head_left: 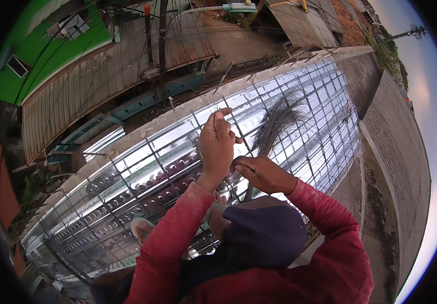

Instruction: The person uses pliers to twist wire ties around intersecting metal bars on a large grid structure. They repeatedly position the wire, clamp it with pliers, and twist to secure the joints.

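My right hand (pixel 265 175) is closed around a bundle of thin dark wires (pixel 279 121), whose loose ends fan out away from me. The lower part of the bundle shows below the hand. My left hand (pixel 217 147) is raised just left of it, index finger stretched and the other fingers curled in. Whatever its thumb and fingers pinch is too small to make out. Beneath both hands lies a grid of steel reinforcing bars (pixel 150 144) over shiny ribbed metal sheets (pixel 299 147).
A rough concrete edge (pixel 127 147) runs along the far left of the grid, with bar ends sticking up. Beyond it, lower down, are a corrugated roof (pixel 102 76) and a green wall (pixel 31 50). A grey wall (pixel 395 142) rises at right. A sandalled foot (pixel 141 229) stands on the grid.
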Available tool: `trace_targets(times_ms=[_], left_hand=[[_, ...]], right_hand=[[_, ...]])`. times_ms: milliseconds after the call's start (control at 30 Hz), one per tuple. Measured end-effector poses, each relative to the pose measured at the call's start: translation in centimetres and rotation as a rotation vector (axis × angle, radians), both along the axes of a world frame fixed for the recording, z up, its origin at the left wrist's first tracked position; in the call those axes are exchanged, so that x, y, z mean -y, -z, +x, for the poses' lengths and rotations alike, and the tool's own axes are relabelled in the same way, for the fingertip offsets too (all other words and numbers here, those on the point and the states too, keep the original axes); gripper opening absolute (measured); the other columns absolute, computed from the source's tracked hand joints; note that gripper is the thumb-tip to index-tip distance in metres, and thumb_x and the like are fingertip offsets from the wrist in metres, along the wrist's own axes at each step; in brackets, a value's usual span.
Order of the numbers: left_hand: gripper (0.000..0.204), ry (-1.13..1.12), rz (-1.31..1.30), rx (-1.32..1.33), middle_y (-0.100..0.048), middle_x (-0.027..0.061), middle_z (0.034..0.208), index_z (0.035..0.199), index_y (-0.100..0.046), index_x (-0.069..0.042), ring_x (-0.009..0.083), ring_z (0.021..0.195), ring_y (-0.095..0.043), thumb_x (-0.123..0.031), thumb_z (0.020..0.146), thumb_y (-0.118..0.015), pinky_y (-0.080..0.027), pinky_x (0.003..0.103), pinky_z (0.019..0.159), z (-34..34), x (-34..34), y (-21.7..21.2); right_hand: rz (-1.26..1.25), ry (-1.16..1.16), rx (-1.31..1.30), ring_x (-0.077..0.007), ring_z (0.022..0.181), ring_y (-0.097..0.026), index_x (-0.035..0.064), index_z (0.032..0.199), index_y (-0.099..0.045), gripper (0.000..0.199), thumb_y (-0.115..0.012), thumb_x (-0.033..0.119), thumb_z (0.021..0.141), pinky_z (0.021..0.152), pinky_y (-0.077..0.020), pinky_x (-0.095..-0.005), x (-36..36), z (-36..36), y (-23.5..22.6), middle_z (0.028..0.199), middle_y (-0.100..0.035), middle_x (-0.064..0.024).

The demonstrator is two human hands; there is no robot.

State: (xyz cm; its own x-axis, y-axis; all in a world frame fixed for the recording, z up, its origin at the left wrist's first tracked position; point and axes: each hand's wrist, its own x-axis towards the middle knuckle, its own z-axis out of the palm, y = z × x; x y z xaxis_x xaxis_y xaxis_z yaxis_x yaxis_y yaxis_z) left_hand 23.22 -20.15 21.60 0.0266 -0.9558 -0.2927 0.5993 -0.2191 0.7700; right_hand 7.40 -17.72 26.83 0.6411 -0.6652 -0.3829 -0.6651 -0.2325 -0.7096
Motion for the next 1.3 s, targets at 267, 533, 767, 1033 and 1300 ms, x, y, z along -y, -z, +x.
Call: trace_targets(times_ms=[267,533,767,1033,1300], left_hand=[[0.031,-0.167,-0.075,0.316,-0.039,-0.0047,0.066,0.105,-0.057,-0.005,0.0042,0.059,-0.035,-0.03,0.111,-0.039,-0.031,0.025,0.054,3.6,0.6,3.8],[0.039,0.164,-0.015,0.127,-0.04,-0.0063,0.063,0.098,-0.051,-0.007,0.0028,0.053,-0.035,-0.041,0.111,-0.034,-0.03,0.023,0.049,6.2,-2.1,2.5],[0.051,0.365,0.049,-0.078,-0.028,-0.0082,0.055,0.098,-0.052,-0.005,0.0029,0.045,-0.022,-0.049,0.111,-0.028,-0.019,0.025,0.043,6.3,-4.1,1.7],[0.052,0.487,0.071,-0.315,-0.028,-0.0082,0.062,0.098,-0.052,-0.006,0.0042,0.051,-0.025,-0.05,0.11,-0.027,-0.026,0.024,0.048,7.1,-3.9,1.5],[0.039,-0.297,-0.325,0.258,-0.038,-0.0052,0.07,0.093,-0.05,-0.009,0.0056,0.062,-0.035,-0.041,0.111,-0.036,-0.034,0.025,0.058,6.1,-3.2,1.8]], right_hand=[[0.398,-0.095,0.004,-0.0392,0.111,-0.063,0.0049,0.13,-0.061,0.041,-0.045,0.035,0.106,0.097,-0.0476,-0.0469,-3.1,0.5,5.0,0.118,-0.066,-0.021],[0.064,0.371,0.234,-0.0088,0.073,-0.056,-0.0004,0.127,-0.064,0.037,-0.057,0.028,0.103,0.071,-0.0488,-0.026,5.5,4.7,0.1,0.083,-0.062,-0.0024],[-0.011,0.581,0.405,-0.0061,0.071,-0.051,-0.0017,0.102,-0.069,0.029,-0.06,0.027,0.103,0.066,-0.0446,-0.0248,7.2,7.0,-0.1,0.077,-0.058,0.0008],[0.133,0.651,0.822,-0.018,0.09,-0.07,-0.0004,0.11,-0.057,0.026,-0.053,0.025,0.106,0.081,-0.0574,-0.0295,9.3,10.9,-0.7,0.092,-0.068,-0.0103],[0.119,0.578,0.646,-0.0266,0.121,-0.059,0.0016,0.149,-0.033,0.061,-0.037,0.047,0.109,0.096,-0.0545,-0.0374,4.8,14.9,1.0,0.132,-0.056,-0.02]])
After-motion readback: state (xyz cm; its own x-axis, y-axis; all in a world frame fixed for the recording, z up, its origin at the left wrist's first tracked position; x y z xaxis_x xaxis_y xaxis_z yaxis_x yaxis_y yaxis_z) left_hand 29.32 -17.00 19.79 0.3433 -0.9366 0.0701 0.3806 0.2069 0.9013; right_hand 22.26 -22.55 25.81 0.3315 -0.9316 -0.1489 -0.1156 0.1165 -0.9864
